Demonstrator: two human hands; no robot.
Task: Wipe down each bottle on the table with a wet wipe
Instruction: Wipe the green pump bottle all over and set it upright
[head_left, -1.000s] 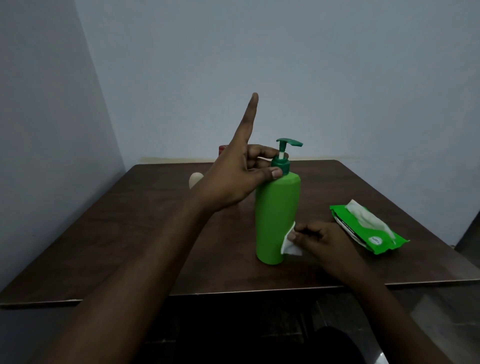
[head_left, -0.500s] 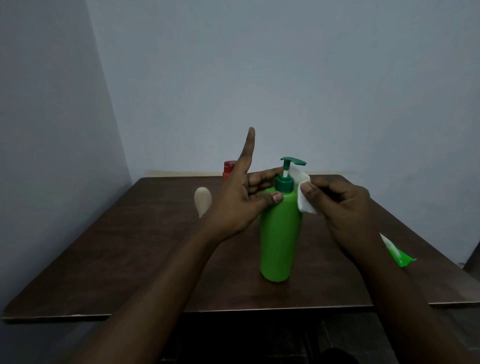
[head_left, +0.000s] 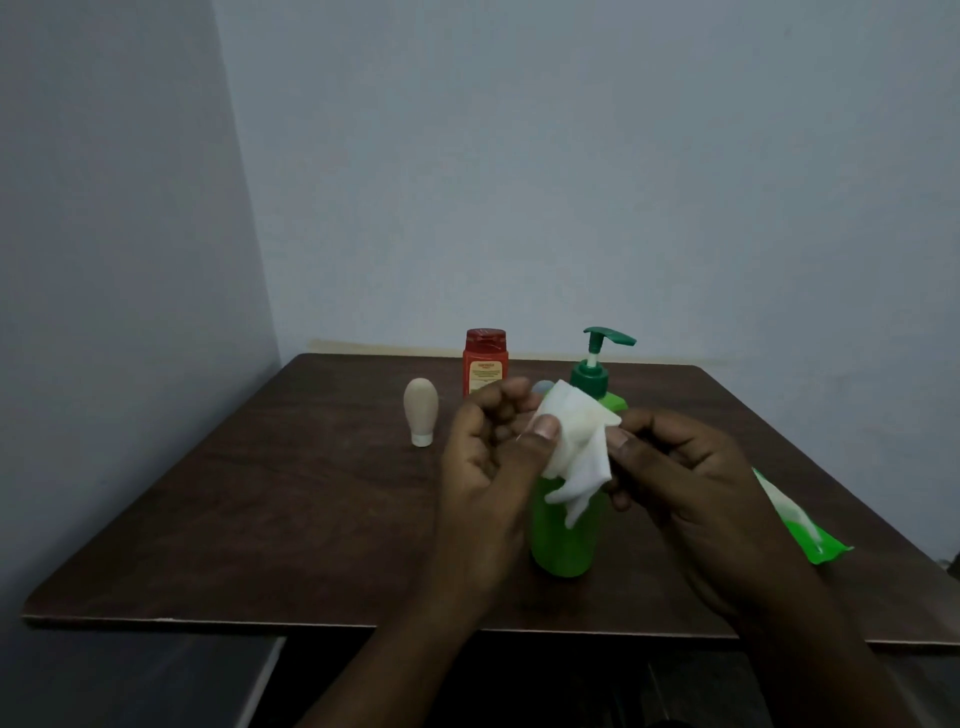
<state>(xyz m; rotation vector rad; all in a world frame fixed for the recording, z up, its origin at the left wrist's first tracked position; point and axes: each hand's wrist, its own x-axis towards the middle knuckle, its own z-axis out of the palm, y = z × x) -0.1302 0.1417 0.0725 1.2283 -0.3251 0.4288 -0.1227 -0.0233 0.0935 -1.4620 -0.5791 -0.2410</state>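
A green pump bottle (head_left: 563, 540) stands upright near the middle of the dark wooden table (head_left: 260, 509). In front of its upper half both hands hold a crumpled white wet wipe (head_left: 574, 441). My left hand (head_left: 488, 457) pinches the wipe's left edge between thumb and fingers. My right hand (head_left: 670, 467) grips its right edge. Neither hand touches the bottle. Behind stand a red bottle (head_left: 484, 364) and a small beige bottle (head_left: 421, 418) resting on its white cap.
A green pack of wet wipes (head_left: 795, 525) lies on the table at the right, partly hidden by my right wrist. Walls close in the table at the left and back. The table's front edge runs just below my forearms.
My left hand has let go of the pump bottle's neck and come down to take the wipe. My right hand has pulled the wipe off the pump head, toward me.
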